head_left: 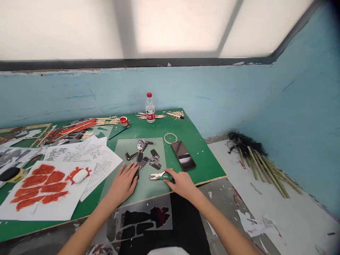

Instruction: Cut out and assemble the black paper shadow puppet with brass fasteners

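My left hand lies flat with fingers stretched on a translucent sheet, its fingertips at the lower part of a black cut-out shadow puppet. Small gold fasteners dot the puppet's joints. Two loose black cut-out pieces lie just right of it. My right hand is closed around the green handles of hole-punch pliers. Their metal jaws point left, toward my left hand, apart from the puppet. Part of the puppet's lower end is hidden beneath my left fingers.
A phone and a ring lie to the right. Behind stand a water bottle and a red paint jar. Drawings and a red-painted sheet cover the left. Bundled sticks lie at the far right.
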`<action>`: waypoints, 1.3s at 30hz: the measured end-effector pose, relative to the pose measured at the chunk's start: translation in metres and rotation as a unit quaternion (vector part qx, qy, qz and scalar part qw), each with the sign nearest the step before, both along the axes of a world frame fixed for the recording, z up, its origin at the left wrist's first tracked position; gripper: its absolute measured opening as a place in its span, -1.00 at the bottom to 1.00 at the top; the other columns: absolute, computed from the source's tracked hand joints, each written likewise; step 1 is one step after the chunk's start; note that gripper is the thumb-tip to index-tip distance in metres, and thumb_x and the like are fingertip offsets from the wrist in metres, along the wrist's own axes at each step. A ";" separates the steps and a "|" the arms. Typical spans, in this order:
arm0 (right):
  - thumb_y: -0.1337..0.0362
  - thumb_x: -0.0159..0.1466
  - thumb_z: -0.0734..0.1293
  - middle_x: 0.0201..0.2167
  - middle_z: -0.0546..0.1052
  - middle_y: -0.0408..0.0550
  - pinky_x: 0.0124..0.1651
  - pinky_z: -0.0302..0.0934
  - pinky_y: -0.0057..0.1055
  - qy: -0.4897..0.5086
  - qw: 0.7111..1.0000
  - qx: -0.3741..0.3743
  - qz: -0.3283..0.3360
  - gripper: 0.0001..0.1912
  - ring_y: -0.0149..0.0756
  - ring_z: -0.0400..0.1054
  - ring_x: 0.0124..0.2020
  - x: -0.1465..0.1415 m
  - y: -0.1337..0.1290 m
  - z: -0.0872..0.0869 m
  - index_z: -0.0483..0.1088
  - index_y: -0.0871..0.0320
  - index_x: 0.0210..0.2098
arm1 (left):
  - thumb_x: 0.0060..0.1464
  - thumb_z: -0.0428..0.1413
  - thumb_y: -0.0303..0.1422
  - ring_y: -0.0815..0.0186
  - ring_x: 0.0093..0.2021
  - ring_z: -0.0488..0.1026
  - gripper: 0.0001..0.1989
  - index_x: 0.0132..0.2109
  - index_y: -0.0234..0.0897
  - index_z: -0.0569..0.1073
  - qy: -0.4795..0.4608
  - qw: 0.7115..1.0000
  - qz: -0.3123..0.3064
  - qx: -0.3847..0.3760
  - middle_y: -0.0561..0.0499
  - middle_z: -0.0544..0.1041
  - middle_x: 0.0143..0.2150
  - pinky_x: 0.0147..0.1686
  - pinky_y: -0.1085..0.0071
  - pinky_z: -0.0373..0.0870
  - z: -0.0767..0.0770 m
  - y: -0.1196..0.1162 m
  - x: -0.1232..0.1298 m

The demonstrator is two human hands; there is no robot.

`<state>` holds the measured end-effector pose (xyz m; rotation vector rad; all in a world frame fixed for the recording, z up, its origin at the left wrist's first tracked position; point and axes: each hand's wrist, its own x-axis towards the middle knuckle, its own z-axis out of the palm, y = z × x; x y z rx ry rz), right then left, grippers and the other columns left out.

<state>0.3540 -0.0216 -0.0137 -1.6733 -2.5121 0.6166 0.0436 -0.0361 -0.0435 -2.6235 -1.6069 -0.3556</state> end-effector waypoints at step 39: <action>0.10 0.36 0.37 -0.05 0.64 0.16 -0.13 0.21 -0.35 0.074 0.978 -0.059 -0.188 -0.62 0.01 0.53 0.03 -0.040 0.129 -0.018 0.47 0.20 0.07 | -0.06 0.39 -0.13 0.05 -0.14 0.64 -0.71 -0.20 -0.16 0.67 0.067 0.943 0.033 -0.323 -0.08 0.69 -0.24 -0.16 0.30 0.48 0.070 0.127 0.090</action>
